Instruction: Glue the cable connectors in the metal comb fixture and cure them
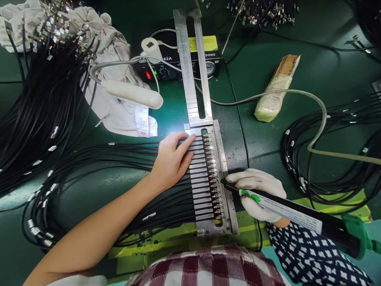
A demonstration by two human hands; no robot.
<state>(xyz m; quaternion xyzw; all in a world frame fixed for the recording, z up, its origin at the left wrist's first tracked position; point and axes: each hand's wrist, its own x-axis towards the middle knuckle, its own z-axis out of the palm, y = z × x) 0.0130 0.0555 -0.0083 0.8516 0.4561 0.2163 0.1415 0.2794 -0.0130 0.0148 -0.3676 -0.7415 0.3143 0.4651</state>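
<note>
Head view: left hand [174, 160] bare, lies flat with fingers spread on the black cables [122, 156] clamped in the metal jig [224, 158], grasping nothing, pressing them so the ends sit steady in a row. Right hand [259, 192], in a white glove, clenched around the soldering iron [293, 212], pen-style, tip touching the wire ends [213, 175] about mid-row. Jig lies lengthwise on the green desk [316, 84], just in front of the person. Soldering station [178, 64] behind it, cable bundles [36, 106] on both sides, cloth [112, 54] far left.
</note>
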